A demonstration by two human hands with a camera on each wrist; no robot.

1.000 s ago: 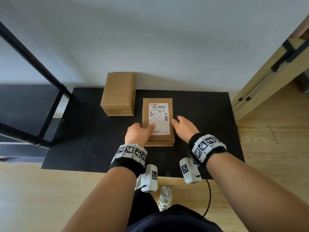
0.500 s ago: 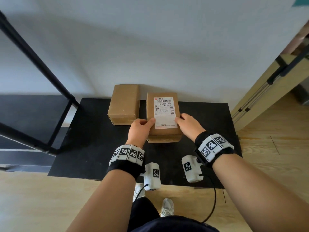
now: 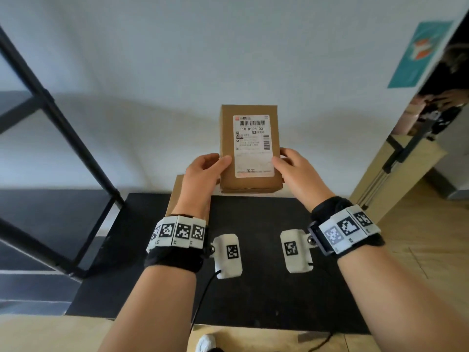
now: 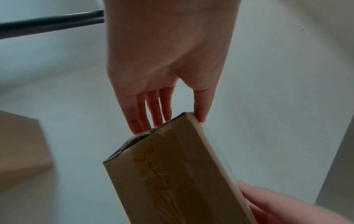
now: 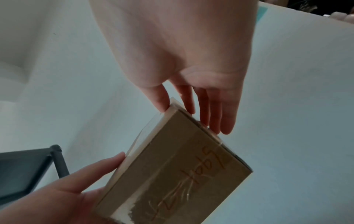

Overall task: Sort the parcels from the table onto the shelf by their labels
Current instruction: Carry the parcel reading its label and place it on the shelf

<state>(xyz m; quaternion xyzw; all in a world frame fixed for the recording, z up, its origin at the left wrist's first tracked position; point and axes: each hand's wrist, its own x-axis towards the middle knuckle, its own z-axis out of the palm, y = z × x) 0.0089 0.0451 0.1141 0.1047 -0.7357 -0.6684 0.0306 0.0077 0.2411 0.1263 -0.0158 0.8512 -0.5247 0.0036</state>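
Observation:
I hold a brown cardboard parcel (image 3: 250, 148) upright above the far edge of the black table (image 3: 253, 275), its white barcode label facing me. My left hand (image 3: 203, 174) pinches its lower left edge and my right hand (image 3: 294, 168) its lower right edge, thumbs on the front and fingers behind. The left wrist view shows my left hand (image 4: 172, 121) on a corner of the parcel (image 4: 172, 174). In the right wrist view my right hand (image 5: 187, 112) grips the parcel (image 5: 172, 174), which has orange handwriting on its side. A second plain parcel (image 3: 175, 196) lies on the table, mostly hidden behind my left hand.
A black metal shelf frame (image 3: 63, 128) stands to the left of the table. A white wall (image 3: 228, 59) rises right behind the table. At the right a light wooden board (image 3: 396, 179) leans by an opening, with a teal poster (image 3: 418, 54) above it.
Both hands have lifted the labelled parcel off the table and tipped it upright, so its label faces me. The plain parcel has stayed on the table.

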